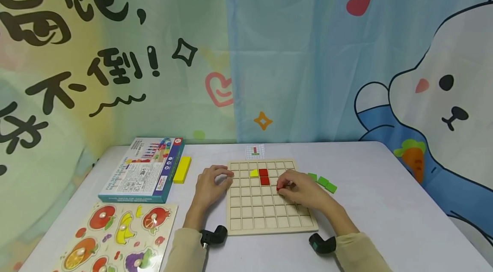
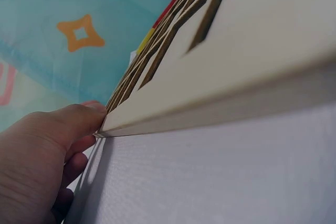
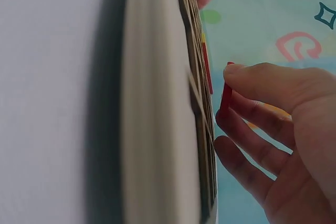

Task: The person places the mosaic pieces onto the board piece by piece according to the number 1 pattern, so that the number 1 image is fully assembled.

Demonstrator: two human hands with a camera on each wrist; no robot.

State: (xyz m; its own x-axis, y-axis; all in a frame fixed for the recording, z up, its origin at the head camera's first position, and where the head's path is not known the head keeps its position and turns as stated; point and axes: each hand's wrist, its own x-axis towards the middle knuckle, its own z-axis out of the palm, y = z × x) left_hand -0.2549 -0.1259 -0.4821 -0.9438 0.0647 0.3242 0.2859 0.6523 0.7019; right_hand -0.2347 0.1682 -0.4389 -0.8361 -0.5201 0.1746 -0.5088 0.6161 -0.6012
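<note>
A pale wooden grid board point(image 1: 269, 212) lies on the table, with a yellow piece point(image 1: 253, 173) and two red square tiles point(image 1: 264, 177) in its cells. My left hand point(image 1: 211, 186) holds the board's left edge near the far corner; in the left wrist view its thumb point(image 2: 79, 119) lies at the rim, other fingers curled below. Over the board's right half, my right hand point(image 1: 302, 188) pinches a small red tile point(image 3: 226, 94) between thumb and fingertips, mostly hidden in the head view. The right wrist view shows this tile on edge, beside the board's surface.
Several green tiles point(image 1: 322, 181) lie right of the board. A small pattern card point(image 1: 255, 151) sits behind it. To the left are a boxed set point(image 1: 142, 169), a yellow block point(image 1: 182, 170) and a fruit puzzle board point(image 1: 115, 237). A printed curtain point(image 1: 277, 49) hangs behind the table.
</note>
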